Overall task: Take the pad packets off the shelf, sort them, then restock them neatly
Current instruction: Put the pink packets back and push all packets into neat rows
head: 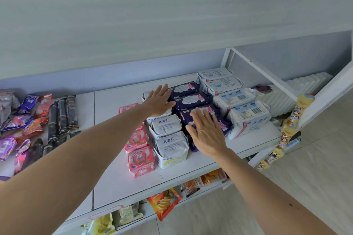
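White shelf [118, 173], sorted pad packets [191, 99] under both flat, spread, empty grips: left hand [159, 101], right hand [207, 132].

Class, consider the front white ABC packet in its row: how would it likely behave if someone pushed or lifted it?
The front white ABC packet looks soft: its wrapper is crinkled and puffy, so it would probably squash rather than resist. It seems light for its bulk. The glossy film may slide easily on the smooth shelf. Being boxy, it should not roll.

Soft plastic pad packets [191, 118] lie in four neat rows on the white shelf [114, 168]: pink, white, dark purple, white-and-blue.
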### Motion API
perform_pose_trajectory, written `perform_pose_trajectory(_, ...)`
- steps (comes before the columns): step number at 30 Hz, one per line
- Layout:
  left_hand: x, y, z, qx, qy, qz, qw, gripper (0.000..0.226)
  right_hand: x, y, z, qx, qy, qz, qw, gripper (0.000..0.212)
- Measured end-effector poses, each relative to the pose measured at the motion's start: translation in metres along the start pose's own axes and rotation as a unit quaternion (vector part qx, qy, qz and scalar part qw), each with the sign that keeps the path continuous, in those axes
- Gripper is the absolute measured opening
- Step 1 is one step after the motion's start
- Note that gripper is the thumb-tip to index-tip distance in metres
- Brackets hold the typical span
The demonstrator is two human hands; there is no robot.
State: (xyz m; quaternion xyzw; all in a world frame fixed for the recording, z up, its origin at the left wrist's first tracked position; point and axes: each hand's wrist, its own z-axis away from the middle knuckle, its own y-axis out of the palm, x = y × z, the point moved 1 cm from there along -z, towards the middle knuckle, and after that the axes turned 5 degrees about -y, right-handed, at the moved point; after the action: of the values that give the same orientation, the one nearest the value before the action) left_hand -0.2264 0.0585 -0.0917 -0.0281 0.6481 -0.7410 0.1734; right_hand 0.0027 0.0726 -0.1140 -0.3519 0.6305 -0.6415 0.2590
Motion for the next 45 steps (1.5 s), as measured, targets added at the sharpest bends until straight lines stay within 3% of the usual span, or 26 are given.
perform_pose_trajectory(3,-0.021,0.002,-0.014,0.001,-0.003,0.003,1.000,0.065,-0.033,-0.004,0.002,0.016,0.014,0.013,1.000,0.098)
perform_pose_trajectory(11,-0.058,0.009,-0.043,0.011,-0.040,-0.029,0.999,0.060,-0.074,-0.008,-0.009,0.059,-0.054,0.025,0.996,0.093)
perform_pose_trajectory(15,-0.061,0.013,-0.050,0.012,-0.079,-0.009,0.997,0.063,-0.085,-0.005,-0.021,0.078,-0.077,0.040,0.993,0.071)
perform_pose_trajectory(19,-0.063,0.019,-0.053,0.014,-0.098,-0.006,0.995,0.066,-0.083,-0.006,-0.028,0.041,-0.090,0.095,0.991,0.078)
perform_pose_trajectory(26,-0.065,0.023,-0.063,0.019,-0.064,-0.058,0.996,0.061,-0.081,-0.002,-0.031,0.049,-0.117,0.093,0.988,0.088)
perform_pose_trajectory(45,-0.063,0.021,-0.063,0.032,-0.041,-0.061,0.997,0.061,-0.081,0.001,-0.034,0.057,-0.112,0.092,0.988,0.076)
